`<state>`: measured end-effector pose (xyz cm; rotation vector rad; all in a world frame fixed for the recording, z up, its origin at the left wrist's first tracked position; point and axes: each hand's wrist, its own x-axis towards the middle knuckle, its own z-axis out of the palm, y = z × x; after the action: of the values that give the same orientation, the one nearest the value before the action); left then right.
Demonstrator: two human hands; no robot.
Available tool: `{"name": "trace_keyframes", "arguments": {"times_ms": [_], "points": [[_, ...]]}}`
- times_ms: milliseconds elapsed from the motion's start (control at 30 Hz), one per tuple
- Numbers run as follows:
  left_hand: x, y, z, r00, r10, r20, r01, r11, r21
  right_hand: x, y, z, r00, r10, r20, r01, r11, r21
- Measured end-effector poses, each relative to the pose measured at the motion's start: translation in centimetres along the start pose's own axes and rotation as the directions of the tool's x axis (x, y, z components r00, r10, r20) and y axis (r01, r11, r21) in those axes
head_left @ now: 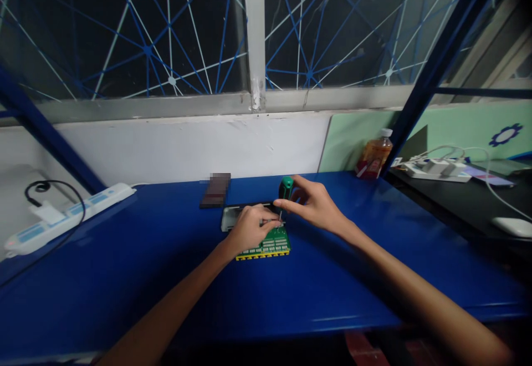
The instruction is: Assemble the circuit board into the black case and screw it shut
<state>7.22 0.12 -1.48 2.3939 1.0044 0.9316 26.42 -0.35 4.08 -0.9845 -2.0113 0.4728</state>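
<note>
Circuit board [276, 245], green with a yellow strip along its near side, lies flat around the middle of the blue bench [332, 294], well in from the front edge. A green screwdriver [286, 188] stands almost upright over the board's far right part; whether its tip is seated cannot be told. The right hand [318, 201] has the handle lightly between thumb and fingers. The left hand [250, 226] is over the board's far left part, fingers curled, thumb and fingertips close together by the shaft's lower end; whether they pinch anything is unclear. Just behind lies a tray [228, 219], partly covered by that hand. A dark slab [215, 190] lies at the back edge, a power strip [93, 202] along the left edge, a bottle [375, 155] at the back right corner. Beyond the right edge, a black table [440, 205] carries a white mouse [514, 226].
</note>
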Motion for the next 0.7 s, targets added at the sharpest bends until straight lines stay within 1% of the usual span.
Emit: {"name": "trace_keyframes", "arguments": {"times_ms": [67, 200, 333, 467, 567, 633, 700], "points": [[0.0, 0.0, 0.1, 1.000, 0.008, -0.008, -0.008, 1.000, -0.001, -0.1, 0.4, 0.1, 1.000, -0.011, -0.022, 0.011, 1.000, 0.011], [0.0, 0.1, 0.0, 1.000, 0.018, -0.020, -0.018, 1.000, 0.000, -0.2, 0.8, 0.3, 1.000, 0.003, -0.008, -0.002, 0.997, 0.081], [-0.1, 0.0, 0.0, 0.999, 0.018, -0.034, -0.018, 1.000, 0.004, -0.2, 0.7, 0.3, 0.999, -0.004, 0.042, -0.004, 0.982, 0.190], [-0.1, -0.1, 0.2, 0.998, 0.015, -0.066, -0.013, 1.000, 0.019, -0.2, 0.7, 0.6, 0.995, 0.000, 0.098, -0.021, 0.979, 0.205], [-0.1, -0.2, 0.4, 0.994, 0.001, -0.108, 0.007, 0.997, 0.077, -0.4, 0.7, 1.0, 0.992, 0.027, 0.121, -0.051, 0.977, 0.207], [-0.1, -0.2, 0.5, 0.991, 0.003, -0.136, 0.012, 0.994, 0.108, -0.4, 0.7, 1.1, 0.990, 0.047, 0.136, -0.078, 0.968, 0.237], [-0.1, -0.2, 0.6, 0.989, 0.010, -0.147, 0.005, 0.995, 0.098, -0.5, 0.6, 1.2, 0.986, 0.053, 0.161, -0.097, 0.955, 0.280]]}}
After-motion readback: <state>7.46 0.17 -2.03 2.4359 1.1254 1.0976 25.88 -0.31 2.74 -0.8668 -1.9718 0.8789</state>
